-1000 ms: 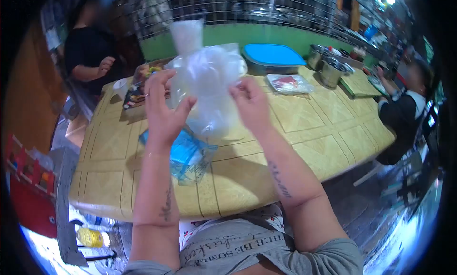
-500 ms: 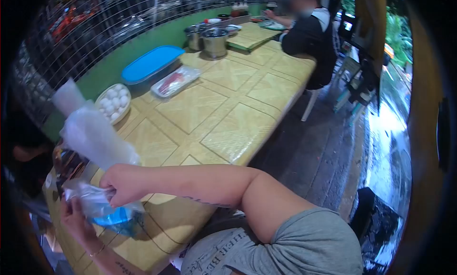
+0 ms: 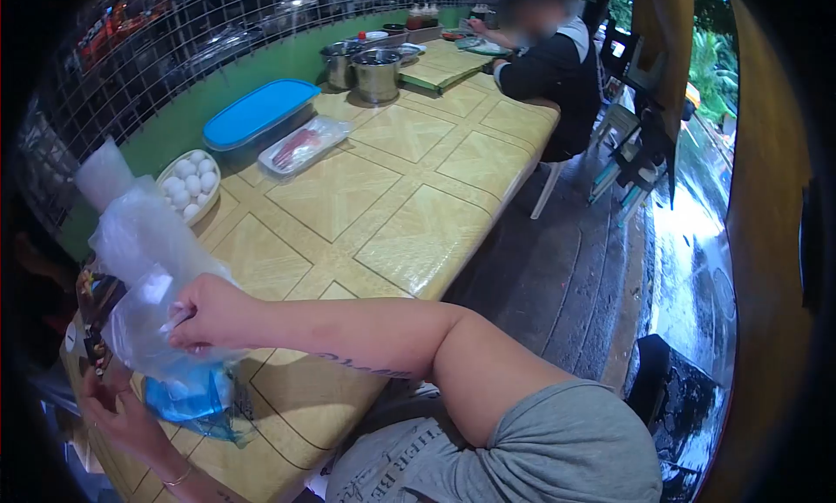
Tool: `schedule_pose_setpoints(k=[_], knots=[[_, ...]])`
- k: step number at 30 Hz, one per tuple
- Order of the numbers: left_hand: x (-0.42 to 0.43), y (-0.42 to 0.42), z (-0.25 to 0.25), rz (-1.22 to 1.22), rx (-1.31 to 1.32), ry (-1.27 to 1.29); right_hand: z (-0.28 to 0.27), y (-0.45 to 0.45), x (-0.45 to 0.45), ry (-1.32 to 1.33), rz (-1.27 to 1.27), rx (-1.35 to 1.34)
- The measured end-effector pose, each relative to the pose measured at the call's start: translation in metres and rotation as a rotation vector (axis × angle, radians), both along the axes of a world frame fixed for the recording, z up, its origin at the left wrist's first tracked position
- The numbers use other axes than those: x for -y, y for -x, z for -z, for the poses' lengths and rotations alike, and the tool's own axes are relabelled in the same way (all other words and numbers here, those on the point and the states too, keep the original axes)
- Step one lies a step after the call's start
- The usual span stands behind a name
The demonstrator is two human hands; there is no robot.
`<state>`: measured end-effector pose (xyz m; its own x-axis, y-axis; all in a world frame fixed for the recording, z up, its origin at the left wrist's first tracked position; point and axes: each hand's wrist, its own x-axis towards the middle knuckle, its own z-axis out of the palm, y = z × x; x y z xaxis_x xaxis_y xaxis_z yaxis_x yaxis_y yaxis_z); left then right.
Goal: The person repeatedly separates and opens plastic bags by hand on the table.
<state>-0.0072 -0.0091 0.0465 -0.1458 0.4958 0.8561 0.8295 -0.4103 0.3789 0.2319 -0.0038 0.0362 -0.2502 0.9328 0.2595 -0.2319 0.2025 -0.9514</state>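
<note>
A thin clear plastic bag (image 3: pixel 144 320) is pinched in my right hand (image 3: pixel 213 316), its loose part hanging to the left. My left hand (image 3: pixel 131 420) is just below that bag, fingers apart and curved, with nothing visible in it. Between and beside my hands lies a blue pack in clear plastic (image 3: pixel 192 400) on the tiled-pattern table (image 3: pixel 409 233). Behind my right hand stands a bundle of whitish plastic bags (image 3: pixel 152 229), upright and narrow near its top.
Beyond the bags are a bowl of eggs (image 3: pixel 190 185), a blue-lidded container (image 3: pixel 261 113) and a wrapped tray of meat (image 3: pixel 305 146). Metal pots (image 3: pixel 377 76) stand farther back. A person (image 3: pixel 557 67) sits at the far end. Stools (image 3: pixel 627 163) stand right of the table.
The view has swung to the right since the first frame. My right hand now holds a single bag away from the bundle, and my left hand has come off the plastic.
</note>
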Motion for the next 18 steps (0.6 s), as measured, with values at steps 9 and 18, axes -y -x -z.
schedule_pose_setpoints(k=[9,18], knots=[[0.03,-0.052,0.008,0.608,0.096,0.617,0.011,0.018,0.012,-0.05,0.016,0.091],[0.013,-0.035,0.011,0.762,0.399,0.725,0.012,0.013,0.0,0.042,-0.163,0.029]])
